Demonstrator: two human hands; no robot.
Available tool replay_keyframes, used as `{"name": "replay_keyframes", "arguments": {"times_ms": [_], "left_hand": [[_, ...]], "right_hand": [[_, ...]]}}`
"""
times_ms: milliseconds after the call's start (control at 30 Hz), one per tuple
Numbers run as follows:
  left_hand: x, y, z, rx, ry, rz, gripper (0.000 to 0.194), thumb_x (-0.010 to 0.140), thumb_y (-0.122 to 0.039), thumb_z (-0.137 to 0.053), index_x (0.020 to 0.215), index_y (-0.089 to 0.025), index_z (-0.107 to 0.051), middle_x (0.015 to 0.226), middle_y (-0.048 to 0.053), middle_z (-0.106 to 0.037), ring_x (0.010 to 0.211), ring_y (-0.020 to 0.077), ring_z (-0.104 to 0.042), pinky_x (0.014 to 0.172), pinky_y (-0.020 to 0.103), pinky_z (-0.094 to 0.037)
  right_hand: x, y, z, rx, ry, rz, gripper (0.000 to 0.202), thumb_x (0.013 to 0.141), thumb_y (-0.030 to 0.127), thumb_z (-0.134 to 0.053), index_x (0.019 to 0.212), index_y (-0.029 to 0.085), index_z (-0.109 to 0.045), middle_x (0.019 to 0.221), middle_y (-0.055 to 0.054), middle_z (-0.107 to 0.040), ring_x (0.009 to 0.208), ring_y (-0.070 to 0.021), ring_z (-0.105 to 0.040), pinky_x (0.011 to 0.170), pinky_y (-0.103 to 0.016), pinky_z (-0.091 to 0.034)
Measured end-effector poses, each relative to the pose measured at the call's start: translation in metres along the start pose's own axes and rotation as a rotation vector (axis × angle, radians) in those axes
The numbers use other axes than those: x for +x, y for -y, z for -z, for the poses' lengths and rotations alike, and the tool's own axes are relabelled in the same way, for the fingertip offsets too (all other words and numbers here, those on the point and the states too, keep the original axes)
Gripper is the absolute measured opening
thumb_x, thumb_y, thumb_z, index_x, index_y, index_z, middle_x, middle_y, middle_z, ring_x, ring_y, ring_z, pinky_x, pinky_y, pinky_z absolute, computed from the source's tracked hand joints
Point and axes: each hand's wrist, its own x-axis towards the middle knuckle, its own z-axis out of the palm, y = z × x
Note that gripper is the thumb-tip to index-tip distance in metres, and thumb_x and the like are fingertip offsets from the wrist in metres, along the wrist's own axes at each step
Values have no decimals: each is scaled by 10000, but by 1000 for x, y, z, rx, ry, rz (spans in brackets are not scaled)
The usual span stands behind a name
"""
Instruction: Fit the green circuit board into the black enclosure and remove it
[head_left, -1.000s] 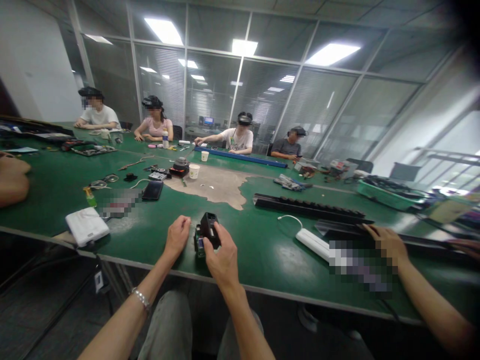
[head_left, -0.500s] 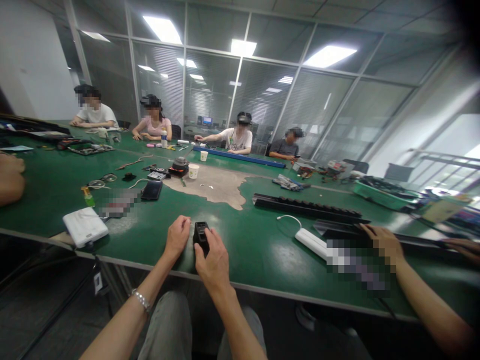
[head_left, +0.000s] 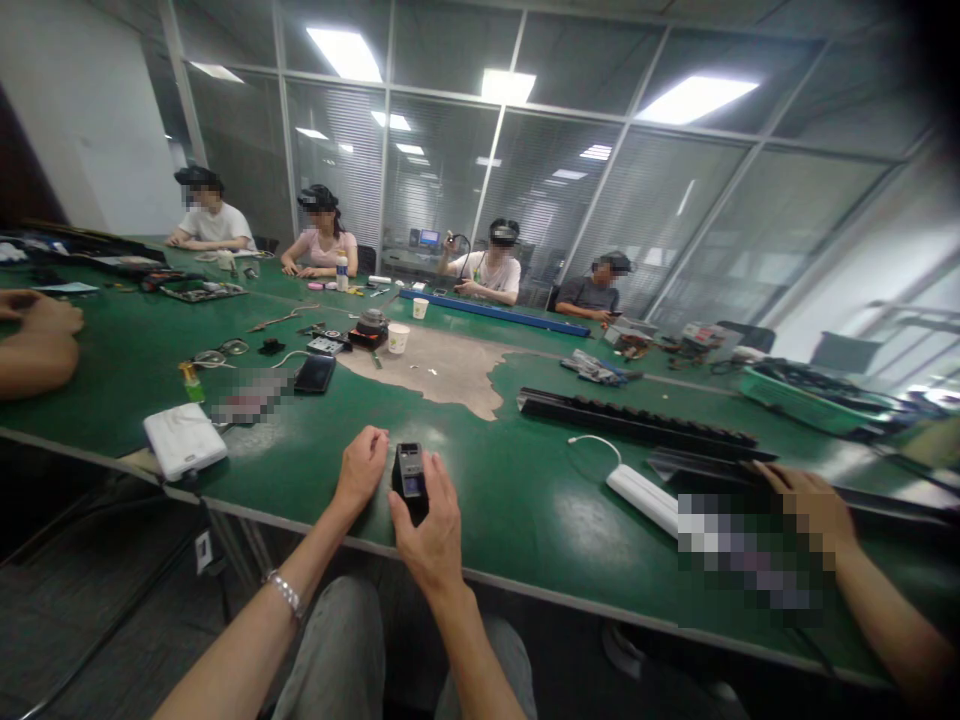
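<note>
A small black box-shaped device (head_left: 409, 468) with a grey top and a little screen stands on the green table near its front edge. My right hand (head_left: 433, 515) is wrapped round it, with the thumb at its near left side and the fingers along its right side. Just left of the device, my left hand (head_left: 363, 466) rests on the table with curled fingers, apart from it. Nothing shows in that fist, and a silver bracelet (head_left: 284, 594) circles the wrist.
On the left lie a white box (head_left: 184, 440), a black phone (head_left: 315, 374) and eyeglasses (head_left: 221, 352). A white power strip (head_left: 645, 500) and black rails (head_left: 637, 418) lie right, where a co-worker's hand (head_left: 814, 505) reaches in. Paper cups (head_left: 398, 339) and several seated people are beyond.
My right fingers have shifted to the device's right side, so more of its top and screen shows. My left hand stays closed. Across the table, a person has raised a hand.
</note>
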Motion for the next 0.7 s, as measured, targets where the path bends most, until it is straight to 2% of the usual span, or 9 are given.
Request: {"name": "replay_keyframes", "arguments": {"times_ms": [133, 333, 500, 700], "left_hand": [[0, -2, 0, -4, -4, -28, 252, 888, -325, -406, 890, -203, -627, 986, 56, -696, 899, 172, -642, 819, 302, -484], [3, -1, -3, -91, -26, 43, 307, 893, -304, -356, 811, -206, -635, 1047, 46, -685, 924, 169, -643, 818, 301, -506], [4, 3, -6, -167, -31, 71, 342, 868, -255, -341, 863, -201, -679, 1086, 46, -679, 888, 159, -647, 823, 298, -525], [6, 1, -4, -103, -25, 39, 334, 833, -266, -382, 772, -200, -704, 1060, 51, -686, 1007, 184, -624, 896, 307, -501]], "right_hand": [[-5, -7, -1, 11, 33, -2, 597, 872, 315, -556, 1420, 155, -382, 1453, -156, -398, 1352, -290, -358, 1076, -503, -352], [-4, -11, -2, 28, 29, -29, 548, 889, 310, -536, 1396, 144, -410, 1396, -150, -472, 1293, -271, -434, 1059, -474, -380], [-4, -10, -4, 45, 22, -37, 527, 902, 325, -522, 1390, 155, -418, 1338, -148, -528, 1215, -274, -504, 1008, -475, -420], [-2, -9, -5, 95, 31, -95, 542, 899, 336, -522, 1396, 146, -414, 1324, -154, -538, 1199, -277, -518, 1006, -473, -420]]}}
